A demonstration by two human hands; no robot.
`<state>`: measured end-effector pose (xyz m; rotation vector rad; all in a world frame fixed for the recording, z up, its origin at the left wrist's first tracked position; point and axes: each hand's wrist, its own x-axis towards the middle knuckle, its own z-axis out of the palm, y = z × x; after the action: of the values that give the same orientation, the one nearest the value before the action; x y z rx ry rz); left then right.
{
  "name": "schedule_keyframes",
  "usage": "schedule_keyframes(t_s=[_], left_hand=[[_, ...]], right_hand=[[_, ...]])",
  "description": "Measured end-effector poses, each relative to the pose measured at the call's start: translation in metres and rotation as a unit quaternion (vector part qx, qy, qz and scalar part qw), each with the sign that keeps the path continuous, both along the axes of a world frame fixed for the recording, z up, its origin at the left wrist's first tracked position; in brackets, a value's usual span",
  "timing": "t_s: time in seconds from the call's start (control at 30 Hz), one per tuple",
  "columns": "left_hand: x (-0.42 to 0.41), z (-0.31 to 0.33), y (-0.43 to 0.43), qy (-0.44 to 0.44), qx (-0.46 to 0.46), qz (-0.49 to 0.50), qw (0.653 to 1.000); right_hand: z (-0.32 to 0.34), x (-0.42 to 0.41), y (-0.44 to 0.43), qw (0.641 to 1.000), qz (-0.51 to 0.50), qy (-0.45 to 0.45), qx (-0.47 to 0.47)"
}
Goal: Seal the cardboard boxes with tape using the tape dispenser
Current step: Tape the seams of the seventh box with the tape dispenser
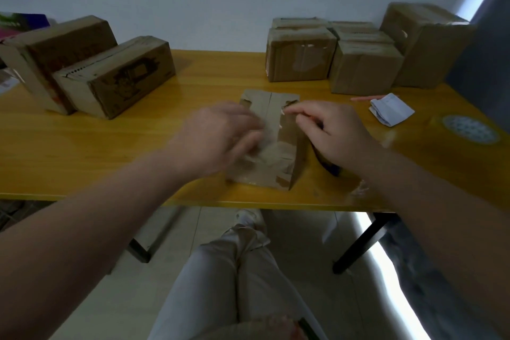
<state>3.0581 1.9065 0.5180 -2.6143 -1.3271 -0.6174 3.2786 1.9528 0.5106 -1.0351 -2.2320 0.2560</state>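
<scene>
Both hands on box: left grip flat, right grip pinching near top.

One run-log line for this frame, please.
left hand: on box, blurred | right hand: pinching at box top | tape dispenser: not identifiable

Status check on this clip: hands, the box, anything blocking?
Left hand blurred, flat on the box. Right hand pinching at its top right edge; what it pinches unclear. Tape dispenser not visible. Nothing blocking on the table.
</scene>
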Motion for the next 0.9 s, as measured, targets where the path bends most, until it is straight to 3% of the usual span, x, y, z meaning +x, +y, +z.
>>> schedule_keyframes(t_s=[0.17, 0.33, 0.47, 0.6, 0.77, 0.9], left_hand=[[0.016, -0.035, 0.004, 0.2, 0.056, -0.095, 0.974], [0.007, -0.053, 0.015, 0.275, 0.134, -0.103, 0.946], [-0.001, -0.063, 0.024, 0.368, 0.238, -0.121, 0.891], [-0.01, -0.07, 0.025, 0.377, 0.28, -0.139, 0.872], [-0.03, -0.062, 0.015, 0.407, 0.223, -0.184, 0.867], [-0.051, -0.048, 0.008, 0.385, 0.178, -0.16, 0.891]], right_hand=[[0.001, -0.003, 0.01, 0.995, 0.015, -0.081, -0.062], [-0.003, -0.001, 0.014, 0.993, 0.022, -0.084, -0.077], [-0.002, 0.001, 0.017, 0.991, 0.024, -0.09, -0.101], [-0.003, 0.002, 0.018, 0.99, 0.026, -0.084, -0.109], [-0.002, 0.001, 0.018, 0.989, 0.023, -0.08, -0.122], [-0.003, 0.0, 0.017, 0.989, 0.013, -0.088, -0.119]])
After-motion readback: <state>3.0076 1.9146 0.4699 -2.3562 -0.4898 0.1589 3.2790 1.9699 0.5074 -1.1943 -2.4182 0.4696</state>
